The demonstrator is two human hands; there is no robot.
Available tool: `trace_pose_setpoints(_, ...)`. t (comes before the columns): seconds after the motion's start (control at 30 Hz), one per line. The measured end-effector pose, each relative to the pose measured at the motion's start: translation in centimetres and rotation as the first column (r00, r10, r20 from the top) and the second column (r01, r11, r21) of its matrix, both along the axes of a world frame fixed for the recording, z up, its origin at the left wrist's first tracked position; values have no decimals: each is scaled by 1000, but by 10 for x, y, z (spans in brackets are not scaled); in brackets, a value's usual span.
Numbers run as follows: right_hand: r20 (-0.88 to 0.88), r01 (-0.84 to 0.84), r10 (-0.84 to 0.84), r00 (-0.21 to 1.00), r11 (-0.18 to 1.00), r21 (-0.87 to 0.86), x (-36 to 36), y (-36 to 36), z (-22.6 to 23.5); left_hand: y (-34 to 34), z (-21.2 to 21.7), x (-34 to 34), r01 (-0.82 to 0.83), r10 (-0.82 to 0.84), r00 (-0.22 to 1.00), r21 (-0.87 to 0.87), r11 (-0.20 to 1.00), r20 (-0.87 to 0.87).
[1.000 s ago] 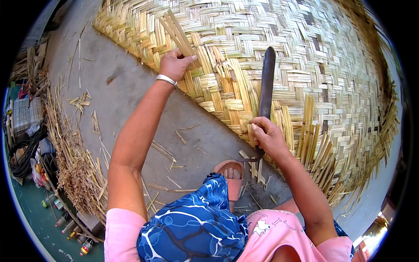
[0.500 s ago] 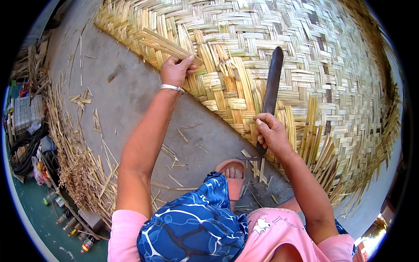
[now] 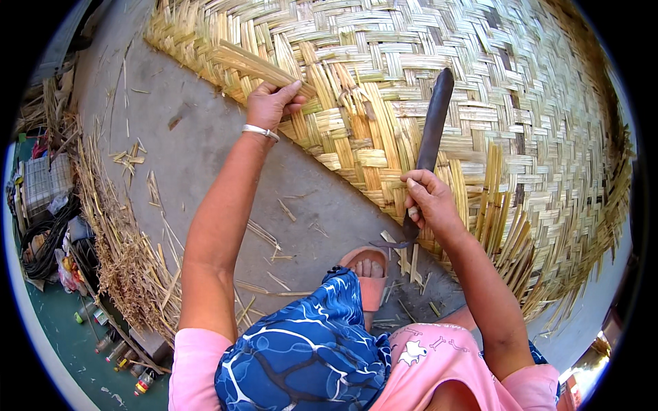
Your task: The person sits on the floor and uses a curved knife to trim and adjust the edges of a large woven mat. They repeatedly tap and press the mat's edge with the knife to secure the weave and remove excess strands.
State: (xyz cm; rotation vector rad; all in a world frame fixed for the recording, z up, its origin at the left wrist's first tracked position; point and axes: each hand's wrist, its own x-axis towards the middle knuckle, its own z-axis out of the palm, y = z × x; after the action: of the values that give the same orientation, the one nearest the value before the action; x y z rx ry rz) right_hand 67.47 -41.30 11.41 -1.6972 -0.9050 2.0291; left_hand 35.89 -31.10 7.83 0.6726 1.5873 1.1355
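A large woven mat (image 3: 466, 103) of split reed strips fills the upper right, its bordered edge running diagonally. At that edge my left hand (image 3: 273, 103) is closed, thumb on top, on a flat bundle of reed strips (image 3: 240, 60) lying along the mat. My right hand (image 3: 432, 200) grips a sickle (image 3: 436, 120) near its blade end. The sickle's long dark handle points away over the mat; its thin curved blade shows below the hand, near my foot. Some fingers of my right hand are hidden behind the tool.
Loose upright strip ends (image 3: 492, 195) stick out along the mat's near right side. Cut scraps (image 3: 413, 257) lie by my sandalled foot (image 3: 370, 274). At left are a heap of dry stalks (image 3: 127, 267), a black cable coil (image 3: 42, 236) and several bottles (image 3: 123, 356) on green floor.
My left hand has shifted slightly left and up, still on the bundle of strips. The sickle and my right hand have moved slightly up, with the handle's tip leaning further right.
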Motion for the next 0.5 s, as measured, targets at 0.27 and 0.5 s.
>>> trace_pose_setpoints(0.27,-12,-3,3,1000,1000,6,2,0,-3,0,2,-3,19,-18,999,-13,1000,31)
trace_pose_setpoints(0.5,-20,4,-4,1000,1000,1,2,2,-2,3,4,-5,62,-63,998,-65,996,-9)
